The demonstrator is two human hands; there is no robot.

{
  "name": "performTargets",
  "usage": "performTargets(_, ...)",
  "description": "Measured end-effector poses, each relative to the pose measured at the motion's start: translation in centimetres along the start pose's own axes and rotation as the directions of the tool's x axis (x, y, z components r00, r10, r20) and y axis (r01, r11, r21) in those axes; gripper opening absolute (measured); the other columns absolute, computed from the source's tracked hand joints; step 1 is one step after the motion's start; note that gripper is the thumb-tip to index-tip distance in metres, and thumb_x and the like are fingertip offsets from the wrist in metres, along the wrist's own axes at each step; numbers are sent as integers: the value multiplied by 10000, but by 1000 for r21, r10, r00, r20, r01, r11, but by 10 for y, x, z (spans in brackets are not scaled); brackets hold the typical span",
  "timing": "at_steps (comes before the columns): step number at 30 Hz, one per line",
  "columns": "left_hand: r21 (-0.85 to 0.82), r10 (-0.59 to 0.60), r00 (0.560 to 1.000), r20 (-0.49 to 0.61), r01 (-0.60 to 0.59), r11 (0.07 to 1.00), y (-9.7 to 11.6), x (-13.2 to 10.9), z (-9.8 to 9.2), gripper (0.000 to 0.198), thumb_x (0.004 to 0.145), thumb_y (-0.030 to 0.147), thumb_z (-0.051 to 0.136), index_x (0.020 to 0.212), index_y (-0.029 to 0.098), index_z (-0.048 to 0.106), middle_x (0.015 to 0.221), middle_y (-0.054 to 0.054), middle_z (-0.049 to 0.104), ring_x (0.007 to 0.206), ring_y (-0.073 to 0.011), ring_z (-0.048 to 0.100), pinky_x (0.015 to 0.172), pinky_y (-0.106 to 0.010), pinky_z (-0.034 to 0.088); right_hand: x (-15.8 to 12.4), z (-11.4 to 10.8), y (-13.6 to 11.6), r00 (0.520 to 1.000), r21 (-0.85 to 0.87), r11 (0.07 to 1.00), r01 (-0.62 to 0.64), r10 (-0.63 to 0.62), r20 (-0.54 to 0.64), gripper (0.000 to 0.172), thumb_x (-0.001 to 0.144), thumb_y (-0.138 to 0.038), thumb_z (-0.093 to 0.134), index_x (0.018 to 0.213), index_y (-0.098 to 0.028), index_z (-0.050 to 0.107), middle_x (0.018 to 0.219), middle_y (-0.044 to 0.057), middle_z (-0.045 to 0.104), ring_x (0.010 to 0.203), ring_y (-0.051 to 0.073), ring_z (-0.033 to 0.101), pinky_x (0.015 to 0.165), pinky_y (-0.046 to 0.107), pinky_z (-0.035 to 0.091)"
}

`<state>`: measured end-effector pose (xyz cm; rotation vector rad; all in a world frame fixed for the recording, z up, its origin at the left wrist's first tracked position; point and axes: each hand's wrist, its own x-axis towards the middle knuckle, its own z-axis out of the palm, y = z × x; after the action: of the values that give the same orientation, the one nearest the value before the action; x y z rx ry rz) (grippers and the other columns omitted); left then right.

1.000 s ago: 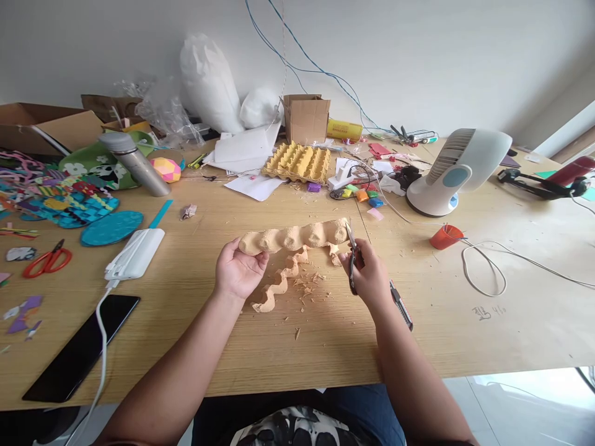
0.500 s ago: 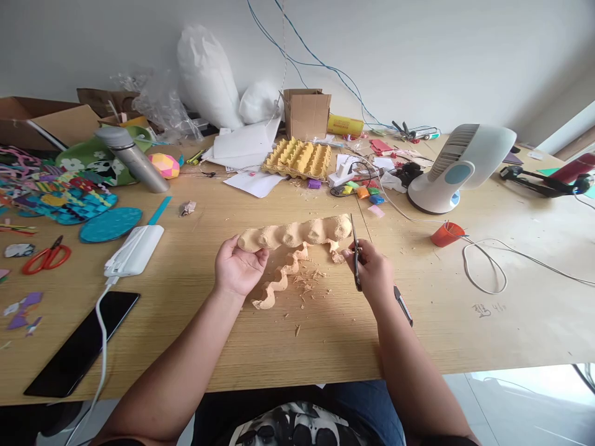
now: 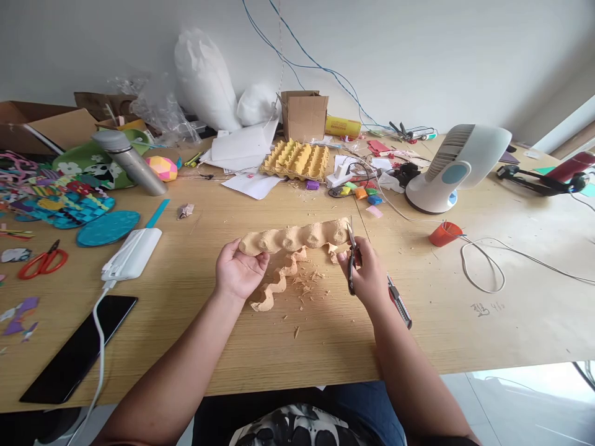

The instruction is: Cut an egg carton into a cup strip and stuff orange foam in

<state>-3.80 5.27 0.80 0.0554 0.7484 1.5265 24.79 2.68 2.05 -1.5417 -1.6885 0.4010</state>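
Observation:
My left hand [image 3: 240, 270] grips the left end of a tan egg carton strip [image 3: 289, 238], a row of several rounded bumps held above the table. In my right hand [image 3: 368, 272] is a pair of dark-handled scissors [image 3: 352, 253], its blades at the strip's right end. Below the strip, a wavy cut-off carton edge [image 3: 275, 286] lies among small shavings [image 3: 310, 284]. A smaller torn scrap [image 3: 333, 253] shows close to my right hand. Partly behind my right wrist lies a utility knife [image 3: 400, 302].
A yellow egg tray [image 3: 295, 160] sits toward the back. On the right stand a white fan [image 3: 458, 167] and an orange cup [image 3: 445, 233] with a cable nearby. To the left are a power bank [image 3: 132, 254], a phone [image 3: 77, 350], red-handled scissors [image 3: 43, 260] and a metal bottle [image 3: 132, 164].
The scissors have shifted slightly left, and their blades now look a little apart against the strip's right end. The right end of the strip has tilted a bit. My left hand keeps its grip.

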Motion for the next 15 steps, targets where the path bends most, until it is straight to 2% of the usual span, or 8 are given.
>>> performTargets(8, 7, 16, 1000, -15, -16, 1000, 0, 1, -1, 158, 947, 300, 567, 917, 191, 679, 913, -49, 788, 736, -198, 754, 621, -305, 624, 0, -3, -3, 999, -98, 994, -48, 46, -28, 354, 912, -560, 677, 1088, -254, 686, 683, -7, 597, 688, 221, 592, 635, 301, 377)
performTargets(15, -1, 16, 1000, -18, -16, 1000, 0, 3, -2, 158, 942, 308, 574, 911, 195, 681, 909, -52, 784, 748, -196, 750, 637, -302, 624, 0, -3, 2, 997, -56, 997, -61, 58, -59, 318, 894, -575, 688, 997, -274, 708, 628, -24, 590, 607, 193, 547, 620, 295, 382)
